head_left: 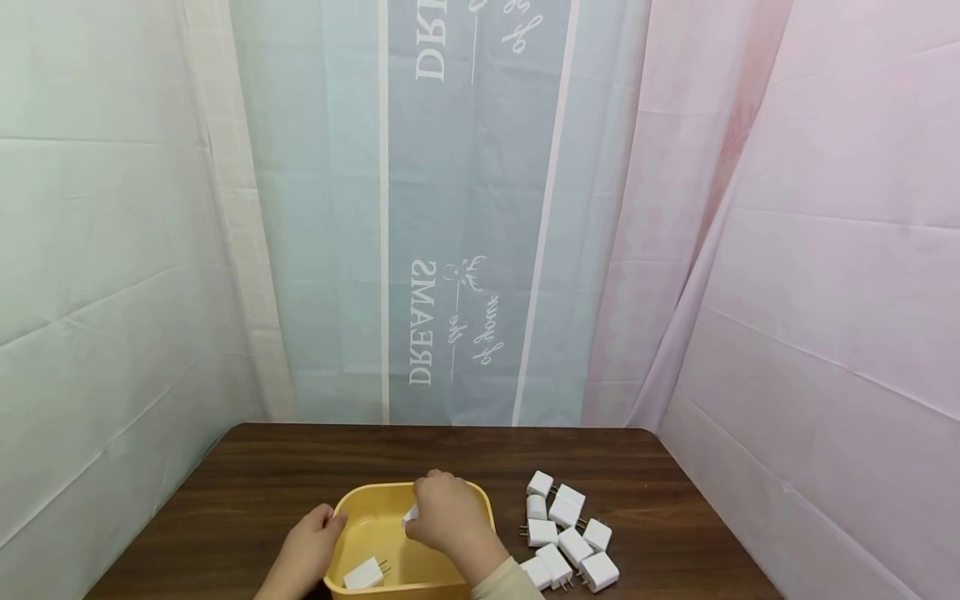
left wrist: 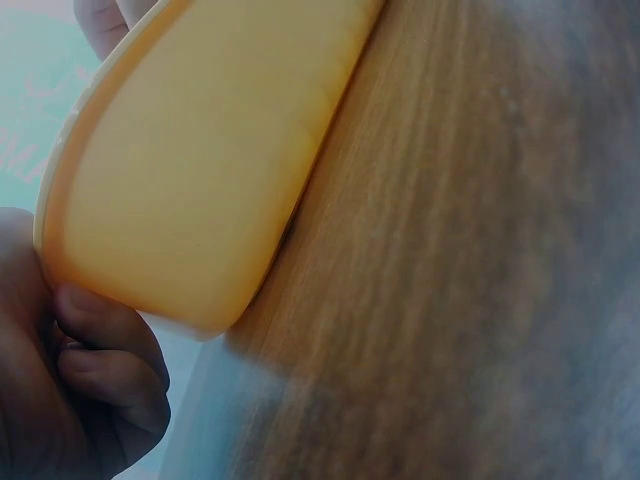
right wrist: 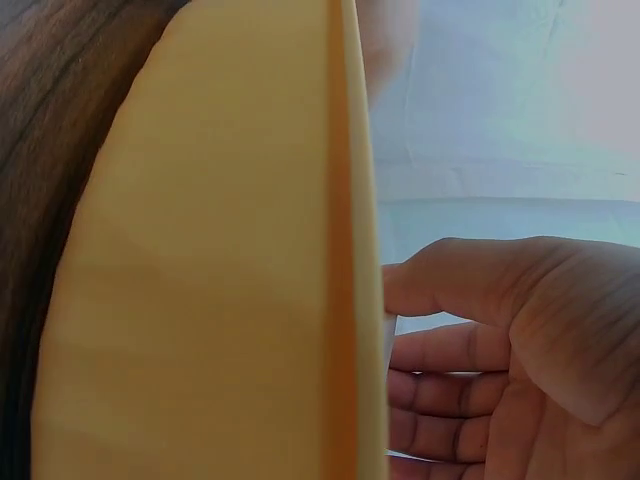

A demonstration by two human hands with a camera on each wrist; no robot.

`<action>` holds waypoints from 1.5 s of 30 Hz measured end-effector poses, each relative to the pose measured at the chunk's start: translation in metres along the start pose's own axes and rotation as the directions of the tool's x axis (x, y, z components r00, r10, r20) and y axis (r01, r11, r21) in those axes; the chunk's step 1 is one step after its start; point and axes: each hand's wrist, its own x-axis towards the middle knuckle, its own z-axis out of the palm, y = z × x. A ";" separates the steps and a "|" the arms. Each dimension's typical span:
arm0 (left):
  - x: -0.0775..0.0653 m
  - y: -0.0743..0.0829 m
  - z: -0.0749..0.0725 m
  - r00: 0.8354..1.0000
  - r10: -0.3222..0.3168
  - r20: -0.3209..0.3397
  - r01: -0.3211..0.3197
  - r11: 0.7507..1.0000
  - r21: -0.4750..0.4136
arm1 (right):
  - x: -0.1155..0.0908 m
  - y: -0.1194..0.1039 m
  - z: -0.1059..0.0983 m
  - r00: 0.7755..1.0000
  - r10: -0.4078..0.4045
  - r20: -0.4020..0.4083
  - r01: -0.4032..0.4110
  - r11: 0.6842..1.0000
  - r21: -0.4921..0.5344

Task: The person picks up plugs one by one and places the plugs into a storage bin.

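A yellow plastic bin (head_left: 358,535) stands at the front of the table. My left hand (head_left: 311,543) grips its left rim, with the thumb at the edge. In the left wrist view, curled fingers (left wrist: 115,375) of that hand meet the bin's corner. My right hand (head_left: 452,518) is over the inside of the bin and pinches a white charger plug (head_left: 410,515), mostly hidden by the fingers. In the right wrist view the bin's wall (right wrist: 210,260) covers most of what this hand holds. One white charger plug (head_left: 363,573) lies on the bin's floor, prongs pointing right.
Several white charger plugs (head_left: 575,546) lie in a loose cluster on the dark wooden table (head_left: 300,462), right of the bin. Behind the table hangs a blue-grey printed curtain (head_left: 465,208). Pale cloth walls (head_left: 825,333) close in both sides.
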 end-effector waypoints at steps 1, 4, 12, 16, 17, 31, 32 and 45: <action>0.000 0.000 0.000 1.000 -0.001 0.001 0.001 1.000 0.001 | 0.000 -0.001 0.000 1.000 0.000 0.002 0.000 1.000 0.005; 0.000 0.000 0.000 1.000 -0.002 0.002 0.002 1.000 0.003 | 0.001 -0.005 0.002 1.000 0.007 0.010 -0.007 1.000 0.020; 0.000 -0.001 0.000 1.000 0.022 -0.007 -0.022 1.000 -0.002 | 0.005 -0.017 0.009 0.999 0.035 0.035 -0.034 0.999 -0.010; 0.000 -0.001 -0.001 0.999 0.040 -0.012 -0.040 0.999 0.004 | 0.009 -0.024 0.011 0.996 0.052 0.070 -0.051 0.999 -0.014; 0.000 -0.001 -0.001 0.999 0.043 -0.011 -0.043 0.999 0.004 | 0.010 -0.026 0.011 0.996 0.054 0.074 -0.053 0.998 -0.015; 0.001 -0.002 -0.002 0.999 0.048 -0.012 -0.048 0.999 0.008 | 0.019 -0.049 0.027 0.995 0.058 0.077 -0.050 0.994 -0.099; 0.001 -0.002 -0.002 0.999 0.053 -0.015 -0.052 0.999 0.009 | 0.019 -0.051 0.028 0.995 0.061 0.082 -0.053 0.993 -0.105; -0.003 0.000 -0.002 0.998 0.063 -0.022 -0.063 0.998 -0.006 | 0.024 -0.070 0.043 0.997 0.061 0.049 -0.050 0.980 -0.194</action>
